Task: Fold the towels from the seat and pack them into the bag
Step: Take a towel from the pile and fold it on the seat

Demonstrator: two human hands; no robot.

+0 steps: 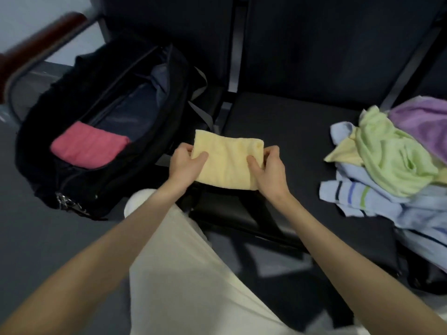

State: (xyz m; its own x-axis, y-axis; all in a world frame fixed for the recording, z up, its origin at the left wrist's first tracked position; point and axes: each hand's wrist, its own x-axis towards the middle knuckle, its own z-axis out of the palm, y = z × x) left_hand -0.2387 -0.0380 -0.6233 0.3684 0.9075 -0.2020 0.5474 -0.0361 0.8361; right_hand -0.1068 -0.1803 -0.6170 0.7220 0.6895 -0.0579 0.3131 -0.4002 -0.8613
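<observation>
Nearest, the left hand [185, 163] and right hand [267, 166] each pinch an end of the folded yellow towel [227, 163], thumbs on top and fingers curled beneath, probably to keep its layers from slipping open. The towel is a pale, soft, neat rectangle, held above the front edge of the seat [285, 131]. Left of the towel, the black bag [72, 165] stands unzipped, a folded pink towel [88, 145] already inside. Right of it, unfolded towels [391, 163] lie heaped on the seat.
</observation>
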